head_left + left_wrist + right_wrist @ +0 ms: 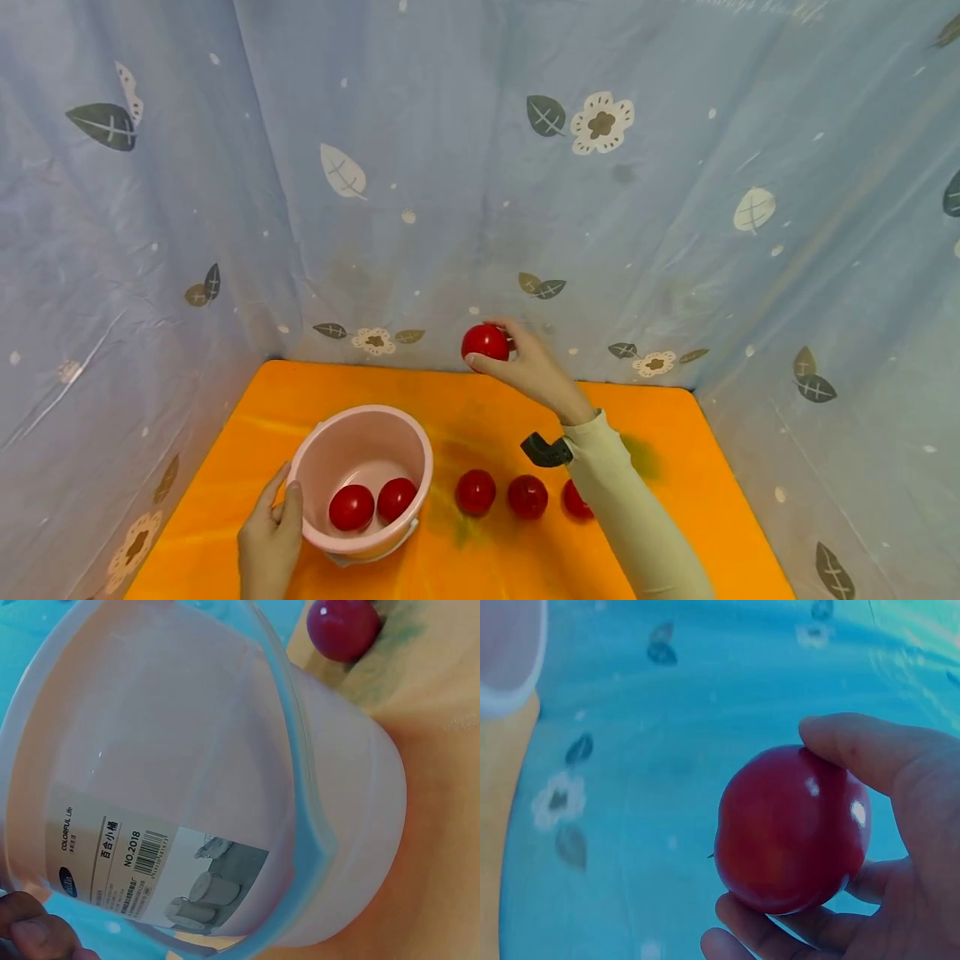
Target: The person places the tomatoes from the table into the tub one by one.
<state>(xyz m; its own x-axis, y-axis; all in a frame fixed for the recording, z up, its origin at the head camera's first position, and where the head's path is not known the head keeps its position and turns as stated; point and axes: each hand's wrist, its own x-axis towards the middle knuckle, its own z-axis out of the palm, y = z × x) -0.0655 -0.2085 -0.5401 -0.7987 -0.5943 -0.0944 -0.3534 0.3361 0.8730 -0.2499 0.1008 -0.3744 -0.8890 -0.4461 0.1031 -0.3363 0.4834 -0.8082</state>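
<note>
My right hand point(536, 375) holds a glossy red apple point(483, 343) raised above the back part of the table. Thumb and fingers grip it from opposite sides in the right wrist view, with a thin stem tip showing on the far side of the apple point(791, 829). At the left, my left hand point(272, 533) grips the rim of a pink bucket point(360, 433). Two red apples point(351, 507) lie on the bucket's bottom. From the left wrist view, the bucket point(337, 787) shows a printed label and a pale handle hanging along its side.
Right of the bucket, three more red apples point(476, 492) lie in a row, the last partly hidden by my right sleeve point(637, 508). Everything stands on an orange table point(420, 387). A pale blue patterned curtain point(450, 208) encloses its back and sides.
</note>
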